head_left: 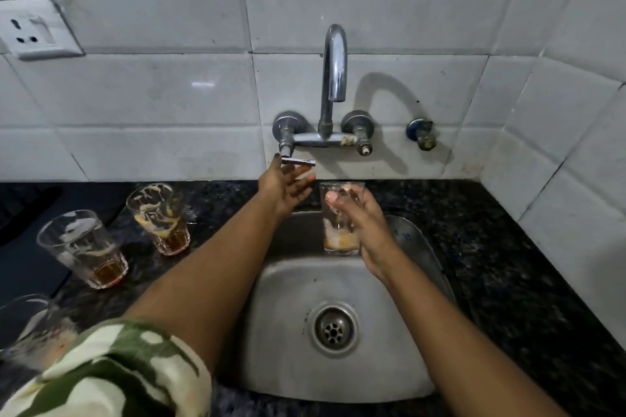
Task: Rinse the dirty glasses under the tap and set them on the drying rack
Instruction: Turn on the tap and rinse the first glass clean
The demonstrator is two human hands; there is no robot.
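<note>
While the right hand (360, 223) keeps its grip curled round a dirty glass (341, 218), holding it upright over the sink (291, 359) and a little below and in front of the tap (333, 78), the left hand (286, 188) reaches with straight, relaxed fingers to the lever handle (298, 162) at the tap's left valve, touching or just short of it; it grips nothing. No water shows from the spout. The held glass carries pale froth on its wall and an orange residue at the bottom. To do this step well, I judge the lever should be turned gently so the flow starts soft, and the glass brought directly beneath the spout's mouth with its rim tilted slightly toward the stream, so water runs down the smeared wall rather than splashing out onto the worktop (501, 247). A firm hold low on the wet glass would guard against slipping. Left of the tap, two more dirty glasses (158, 218) (83, 249) stand on the dark worktop, each with brown liquid at the base, and a third (25, 325) shows partly at the frame's edge. No drying rack is in view. A wall socket (32, 29) sits far left of the tap.
</note>
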